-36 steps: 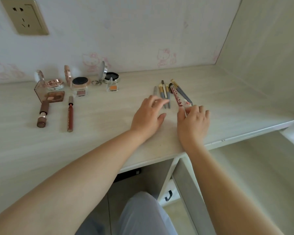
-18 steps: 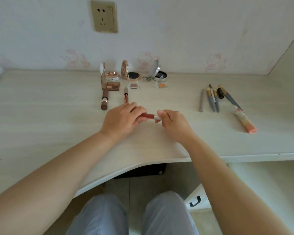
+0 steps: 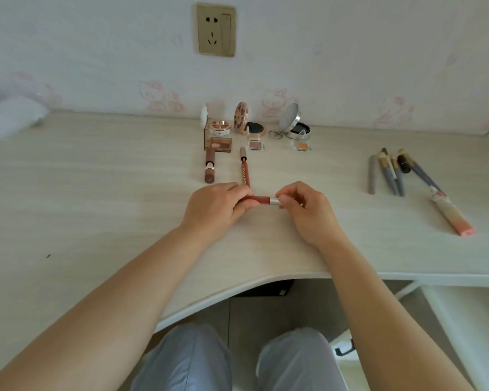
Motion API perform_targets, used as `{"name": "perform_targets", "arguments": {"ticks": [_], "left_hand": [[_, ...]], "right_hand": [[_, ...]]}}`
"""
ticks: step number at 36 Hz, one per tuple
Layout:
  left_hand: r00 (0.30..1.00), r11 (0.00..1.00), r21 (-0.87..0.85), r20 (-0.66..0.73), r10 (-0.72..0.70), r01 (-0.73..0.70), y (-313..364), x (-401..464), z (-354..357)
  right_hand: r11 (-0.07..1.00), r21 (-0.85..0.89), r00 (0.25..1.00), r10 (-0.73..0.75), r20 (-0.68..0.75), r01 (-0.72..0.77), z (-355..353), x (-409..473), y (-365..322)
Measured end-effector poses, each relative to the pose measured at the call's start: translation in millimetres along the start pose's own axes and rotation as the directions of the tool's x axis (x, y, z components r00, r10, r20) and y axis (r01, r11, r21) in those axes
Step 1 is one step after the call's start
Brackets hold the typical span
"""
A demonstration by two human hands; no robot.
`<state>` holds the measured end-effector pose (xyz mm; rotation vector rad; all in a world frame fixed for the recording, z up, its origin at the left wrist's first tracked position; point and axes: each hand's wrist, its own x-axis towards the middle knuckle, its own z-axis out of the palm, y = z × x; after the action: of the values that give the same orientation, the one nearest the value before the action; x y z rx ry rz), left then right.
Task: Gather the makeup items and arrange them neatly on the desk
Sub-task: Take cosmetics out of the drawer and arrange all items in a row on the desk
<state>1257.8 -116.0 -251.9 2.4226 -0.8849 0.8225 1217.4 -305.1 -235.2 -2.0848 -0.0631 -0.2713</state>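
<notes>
- Gripping a reddish-brown lip pencil (image 3: 259, 199) at both ends, a person holds it crosswise just above the pale wooden desk (image 3: 96, 193), near its front edge.
- Fingers of the left hand (image 3: 215, 207) curl round the dark barrel; the right hand (image 3: 305, 207) pinches the silver cap end between thumb and fingertips.
- Lying just behind the hands, a second red pencil (image 3: 244, 167) points toward the wall, its near tip hidden by the left knuckles; a brown lipstick tube (image 3: 209, 166) lies parallel beside it.
- Lined up near the wall: an open palette (image 3: 219, 143), open compacts (image 3: 254, 128) and a mirrored pot (image 3: 295, 124), each with a small eyeshadow pan in front.
- Well apart to the right, a loose fan of grey brushes and pencils (image 3: 390, 173) and a peach tube (image 3: 452, 215) remain unsorted.
- Risk, judged from this grip: if the cap is being pulled or pressed, a sudden release could jerk the left hand back into the pencil behind it, knocking the tidy row askew.
- Round barrels may roll once set down, and the curved front edge is close to the hands.
- Whether the cap is fully seated cannot be told.
</notes>
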Motion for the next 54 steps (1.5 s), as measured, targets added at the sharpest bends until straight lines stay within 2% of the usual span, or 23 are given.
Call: {"name": "perform_targets", "arguments": {"ticks": [5, 7, 20, 27, 32, 37, 42, 47, 54], "left_hand": [[1.0, 1.0, -0.005, -0.003, -0.003, 0.003, -1, 0, 0], [1.0, 1.0, -0.021, 0.005, -0.015, 0.015, 0, 1, -1], [0.982, 0.992, -0.034, 0.152, -0.116, 0.123, 5, 1, -5], [0.981, 0.977, -0.115, 0.105, -0.165, 0.177, 3, 1, -8], [0.97, 0.935, -0.257, 0.087, -0.228, 0.243, 3, 2, -12], [0.929, 0.847, -0.388, 0.089, -0.358, 0.364, 2, 2, -14], [0.923, 0.833, -0.401, 0.118, -0.366, 0.381, 0, 1, -15], [0.898, 0.769, -0.469, 0.169, -0.405, 0.435, 0, 2, -15], [0.894, 0.77, -0.456, 0.18, -0.411, 0.446, -3, 2, -13]], "right_hand": [[1.0, 0.018, 0.999, -0.019, 0.032, 0.018, 2, -1, -1], [0.999, -0.033, 0.999, 0.002, 0.042, 0.0, 4, 0, -1], [0.998, -0.057, 1.0, -0.006, 0.025, 0.007, 4, -1, 0], [1.0, 0.007, 1.0, 0.02, -0.001, -0.02, -2, -1, -1], [0.999, 0.018, 0.999, 0.045, -0.02, -0.045, -3, 0, 0], [0.995, 0.069, 0.996, 0.08, -0.047, -0.077, -4, 1, 2], [0.99, 0.104, 0.995, 0.095, -0.04, -0.091, -5, 1, 1], [0.991, 0.102, 0.995, 0.089, -0.05, -0.083, -5, 1, 0], [0.99, 0.103, 0.994, 0.101, -0.049, -0.096, -4, 0, 1]]}}
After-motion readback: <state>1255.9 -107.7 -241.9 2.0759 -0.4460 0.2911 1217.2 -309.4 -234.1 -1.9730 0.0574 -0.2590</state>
